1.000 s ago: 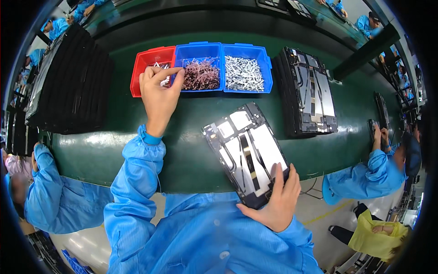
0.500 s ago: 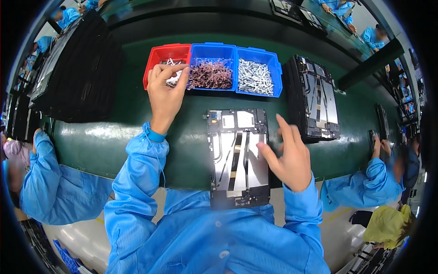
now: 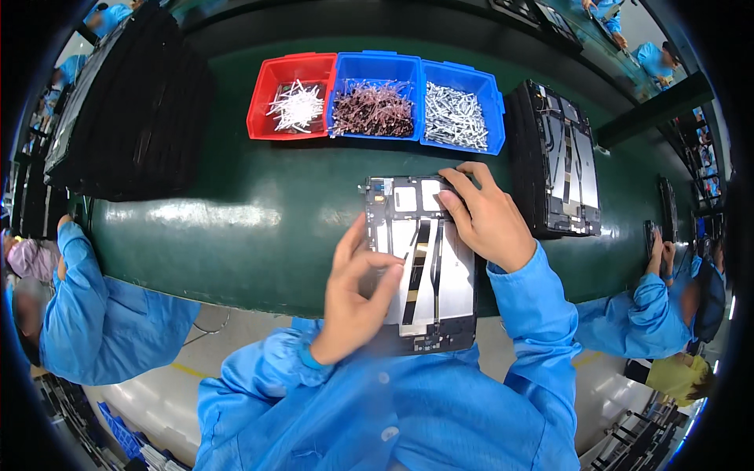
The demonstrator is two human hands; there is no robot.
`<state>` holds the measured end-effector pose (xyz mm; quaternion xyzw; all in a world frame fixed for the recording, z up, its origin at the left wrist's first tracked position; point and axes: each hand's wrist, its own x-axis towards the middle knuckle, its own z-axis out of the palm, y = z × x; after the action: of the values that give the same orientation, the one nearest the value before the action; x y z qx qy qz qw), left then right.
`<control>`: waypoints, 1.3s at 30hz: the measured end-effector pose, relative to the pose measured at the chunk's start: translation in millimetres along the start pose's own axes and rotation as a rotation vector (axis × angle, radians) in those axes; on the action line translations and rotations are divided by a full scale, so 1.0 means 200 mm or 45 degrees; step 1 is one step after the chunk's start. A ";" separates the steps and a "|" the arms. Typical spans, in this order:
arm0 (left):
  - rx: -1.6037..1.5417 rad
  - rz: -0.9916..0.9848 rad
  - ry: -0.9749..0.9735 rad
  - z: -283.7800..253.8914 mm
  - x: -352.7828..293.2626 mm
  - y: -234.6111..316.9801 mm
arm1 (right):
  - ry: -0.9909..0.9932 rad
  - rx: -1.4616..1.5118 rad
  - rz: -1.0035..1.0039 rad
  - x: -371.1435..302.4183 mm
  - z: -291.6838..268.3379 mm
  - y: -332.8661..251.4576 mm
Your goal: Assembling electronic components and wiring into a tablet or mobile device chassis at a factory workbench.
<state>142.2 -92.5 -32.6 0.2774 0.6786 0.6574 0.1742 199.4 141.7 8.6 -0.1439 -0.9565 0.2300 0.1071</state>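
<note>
In front of me is an opened tablet housing with silver plates, dark flat cables and small circuit boards, its near end reaching past the table edge. My right hand grips its far right corner, fingers over the edge and thumb on the inner face. Above the left side of the housing, my left hand has thumb and forefinger pinched together. Whatever is between those fingertips is too small to make out. Beyond the housing stand a red bin of thin white strips and a blue bin of pinkish-brown wired parts.
Another blue bin contains small silvery pieces. Stacked tablet housings stand to the right, and a taller dark stack is at the left. Co-workers in blue sit on both sides along the green table.
My left hand has come from the red bin down to the housing, still pinched. My right hand has moved up from beside the housing and taken hold of its far right corner.
</note>
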 end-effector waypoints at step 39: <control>0.864 0.703 -0.251 -0.29 0.26 0.21 | 0.204 0.630 -0.350 -0.17 0.12 -0.34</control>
<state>73.3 -107.2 19.5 0.5509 0.7366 0.3897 -0.0448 208.7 63.3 16.1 0.0000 -0.8704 0.4275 0.2441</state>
